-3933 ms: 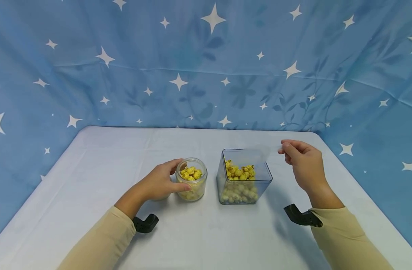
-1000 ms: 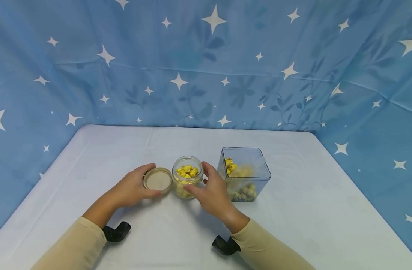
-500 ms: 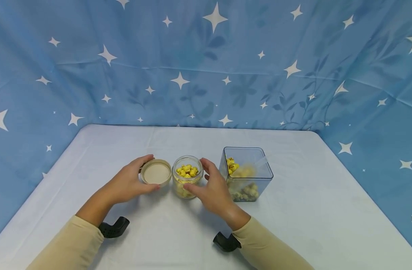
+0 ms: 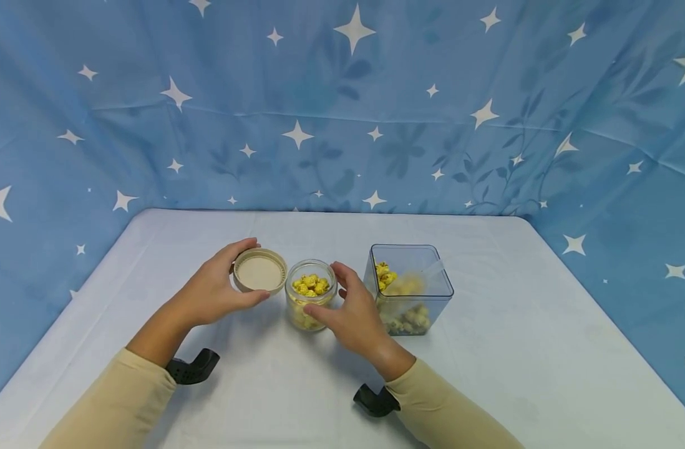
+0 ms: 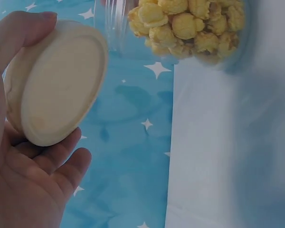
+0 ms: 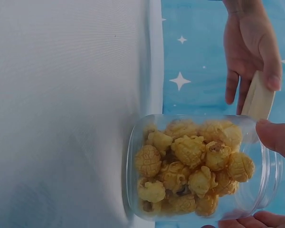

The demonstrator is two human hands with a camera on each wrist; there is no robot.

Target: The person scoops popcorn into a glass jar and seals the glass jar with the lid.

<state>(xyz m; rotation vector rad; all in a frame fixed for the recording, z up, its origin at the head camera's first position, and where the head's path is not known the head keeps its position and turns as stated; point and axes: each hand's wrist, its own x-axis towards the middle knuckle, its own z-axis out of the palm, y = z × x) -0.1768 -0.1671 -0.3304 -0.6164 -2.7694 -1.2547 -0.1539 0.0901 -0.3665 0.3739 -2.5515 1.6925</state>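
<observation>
My left hand (image 4: 216,287) grips a round cream lid (image 4: 260,272) by its edge, thumb on the near side and fingers on the far side. The lid is lifted off the table, its inner face turned toward the head camera. Just right of it stands a clear jar (image 4: 311,293), uncovered and filled with yellow popcorn (image 6: 190,166). My right hand (image 4: 354,312) holds this jar from the right, with the thumb in front and fingers behind. In the left wrist view the lid's flat outer face shows, apart from the jar.
A clear square container (image 4: 412,299) stands right of the jar, with popcorn inside and a translucent scoop (image 4: 427,274) lying in it. White cloth covers the table (image 4: 297,386). Behind hangs a blue curtain (image 4: 320,93) with white stars.
Earlier my left hand was at the jar and my right held the scoop above the container. The right has since moved to the jar. The left has lifted the lid from the table.
</observation>
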